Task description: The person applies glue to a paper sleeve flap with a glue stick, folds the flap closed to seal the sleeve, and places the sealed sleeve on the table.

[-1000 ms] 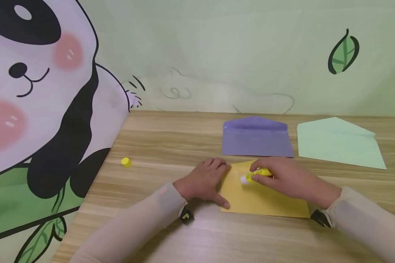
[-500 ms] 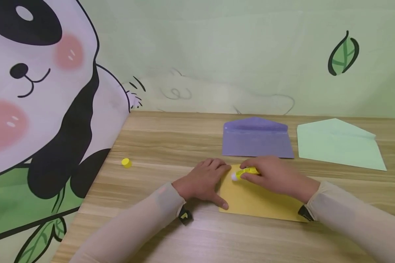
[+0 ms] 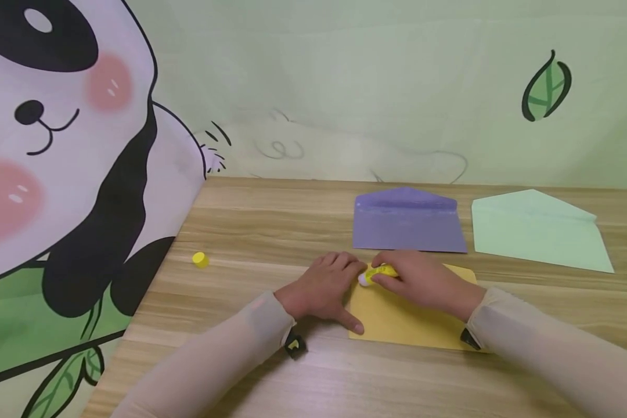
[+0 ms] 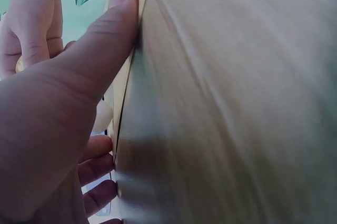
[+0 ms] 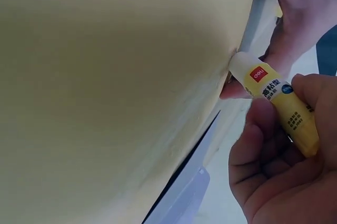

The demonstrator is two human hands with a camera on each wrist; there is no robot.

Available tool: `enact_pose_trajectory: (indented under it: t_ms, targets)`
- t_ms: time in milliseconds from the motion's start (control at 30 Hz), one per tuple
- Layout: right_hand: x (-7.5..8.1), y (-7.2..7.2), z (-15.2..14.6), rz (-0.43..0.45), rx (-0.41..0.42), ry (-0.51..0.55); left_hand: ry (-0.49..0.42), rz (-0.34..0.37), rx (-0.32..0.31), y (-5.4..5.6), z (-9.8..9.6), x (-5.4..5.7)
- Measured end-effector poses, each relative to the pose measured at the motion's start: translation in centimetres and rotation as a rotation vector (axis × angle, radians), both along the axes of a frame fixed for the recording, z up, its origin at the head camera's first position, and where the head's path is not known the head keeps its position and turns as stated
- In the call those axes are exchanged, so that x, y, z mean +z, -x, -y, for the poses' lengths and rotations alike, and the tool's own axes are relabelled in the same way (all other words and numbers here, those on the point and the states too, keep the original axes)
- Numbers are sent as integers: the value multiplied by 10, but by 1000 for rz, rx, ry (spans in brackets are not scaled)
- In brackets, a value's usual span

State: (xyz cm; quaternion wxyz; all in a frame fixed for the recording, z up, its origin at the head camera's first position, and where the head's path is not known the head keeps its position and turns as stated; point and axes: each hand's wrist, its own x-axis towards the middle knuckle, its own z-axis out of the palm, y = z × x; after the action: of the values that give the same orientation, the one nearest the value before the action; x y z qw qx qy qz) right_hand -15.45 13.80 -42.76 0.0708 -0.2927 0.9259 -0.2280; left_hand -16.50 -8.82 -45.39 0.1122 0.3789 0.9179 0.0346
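Note:
A yellow envelope [image 3: 407, 322] lies on the table in front of the person. The left hand [image 3: 326, 290] presses its left edge, thumb and fingers spread along that side. The right hand [image 3: 425, 281] grips a yellow glue stick [image 5: 287, 103], uncapped, its white end touching the envelope near the upper left corner, close to the left fingertips. In the right wrist view a faint glue smear shows along the envelope's upper part. The right hand and forearm hide part of the envelope. From the left wrist view, the left thumb [image 4: 113, 29] lies on the envelope's edge.
A purple envelope [image 3: 410, 229] lies just behind the yellow one, its flap up. To its right is a pale green envelope [image 3: 538, 235], also flap up. The yellow cap [image 3: 200, 259] sits near the left edge of the wooden table [image 3: 251, 232]. A panda-print cloth [image 3: 319, 87] hangs behind.
The right hand has slid left with the glue stick, from the envelope's upper middle to its upper left corner. The left hand has stayed in place.

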Motion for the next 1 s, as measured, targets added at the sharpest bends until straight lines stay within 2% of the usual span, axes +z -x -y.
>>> enact_pose_trajectory:
  t_ms: [167,400,767,1000]
  targets:
    - [-3,2,3,-25,13,-24,16,7,3,0,-2,1]
    - [-2,7,8,-17,15,-47,16,28,11,1,-2,3]
    - [-4,8,14,-73,25,-15,-8,0,6,1,-2,1]
    - [-5,8,13,-54,4,-36,5,6,5,-1,-3,4]
